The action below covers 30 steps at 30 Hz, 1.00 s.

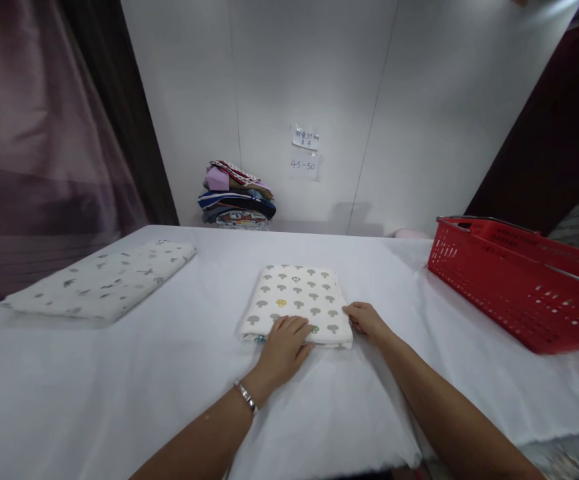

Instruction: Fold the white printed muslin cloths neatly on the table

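A white cloth with a grey mushroom print (pixel 289 291) lies folded into a thick, near-square pad in the middle of the table. My left hand (pixel 285 347) rests on its front edge, fingers stretched out over the top layer. At the pad's right edge, my right hand (pixel 368 321) has thumb and fingers closed on the side of the cloth. One mushroom is yellow, and a green one shows beside my left fingertips. A silver bracelet (pixel 246 397) circles my left wrist.
Another white printed cloth (pixel 104 280) lies folded flat at the left. To the right stands a red plastic basket (pixel 519 287). A stack of folded fabrics (pixel 238 200) sits beyond the far table edge, by the wall. White cloth covers the table (pixel 179 393).
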Each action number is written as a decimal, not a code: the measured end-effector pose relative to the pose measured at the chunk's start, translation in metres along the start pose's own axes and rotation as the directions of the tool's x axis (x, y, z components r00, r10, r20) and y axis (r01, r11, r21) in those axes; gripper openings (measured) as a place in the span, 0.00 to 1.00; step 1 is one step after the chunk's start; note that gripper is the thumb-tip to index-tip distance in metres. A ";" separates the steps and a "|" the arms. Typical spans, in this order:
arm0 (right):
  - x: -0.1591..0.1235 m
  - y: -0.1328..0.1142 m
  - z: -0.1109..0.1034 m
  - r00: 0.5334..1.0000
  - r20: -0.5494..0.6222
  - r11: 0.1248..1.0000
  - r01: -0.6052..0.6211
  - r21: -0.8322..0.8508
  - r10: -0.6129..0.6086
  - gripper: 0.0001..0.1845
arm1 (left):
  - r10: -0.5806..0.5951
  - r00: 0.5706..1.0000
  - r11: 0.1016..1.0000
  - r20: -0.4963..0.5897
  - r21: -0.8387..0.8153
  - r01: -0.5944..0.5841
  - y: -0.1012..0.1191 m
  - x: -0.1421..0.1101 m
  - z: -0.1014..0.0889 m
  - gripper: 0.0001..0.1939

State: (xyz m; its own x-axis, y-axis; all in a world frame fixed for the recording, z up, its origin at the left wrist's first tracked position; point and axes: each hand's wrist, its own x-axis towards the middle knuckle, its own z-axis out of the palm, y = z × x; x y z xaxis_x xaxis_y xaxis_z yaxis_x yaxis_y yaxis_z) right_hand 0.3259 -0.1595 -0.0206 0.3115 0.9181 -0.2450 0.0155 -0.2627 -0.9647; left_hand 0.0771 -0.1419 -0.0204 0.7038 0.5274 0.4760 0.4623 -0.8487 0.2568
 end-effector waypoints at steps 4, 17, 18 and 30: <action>-0.001 -0.001 0.001 1.000 0.017 1.000 -0.010 -0.011 0.010 0.17 | -0.016 0.999 1.000 -0.040 0.011 0.016 -0.002 0.006 -0.006 0.13; 0.015 -0.024 0.001 0.994 0.101 0.997 -0.037 -0.064 0.044 0.19 | -0.119 0.991 0.973 0.059 0.208 0.104 -0.013 0.045 0.026 0.23; 0.018 -0.027 0.002 0.995 0.093 0.997 -0.036 -0.067 0.042 0.19 | -0.119 0.991 0.973 0.056 0.206 0.105 -0.012 0.043 0.027 0.23; 0.029 -0.016 0.001 1.000 -0.011 0.999 -0.010 -0.044 0.009 0.16 | -0.088 0.996 0.979 0.032 0.188 0.080 -0.012 0.040 0.022 0.22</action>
State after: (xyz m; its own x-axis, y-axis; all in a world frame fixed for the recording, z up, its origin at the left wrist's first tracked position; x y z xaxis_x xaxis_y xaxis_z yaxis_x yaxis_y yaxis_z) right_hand 0.3335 -0.1281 -0.0129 0.3224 0.9122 -0.2528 0.0546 -0.2845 -0.9571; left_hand 0.1119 -0.1096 -0.0233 0.6775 0.6009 0.4241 0.6104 -0.7811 0.1315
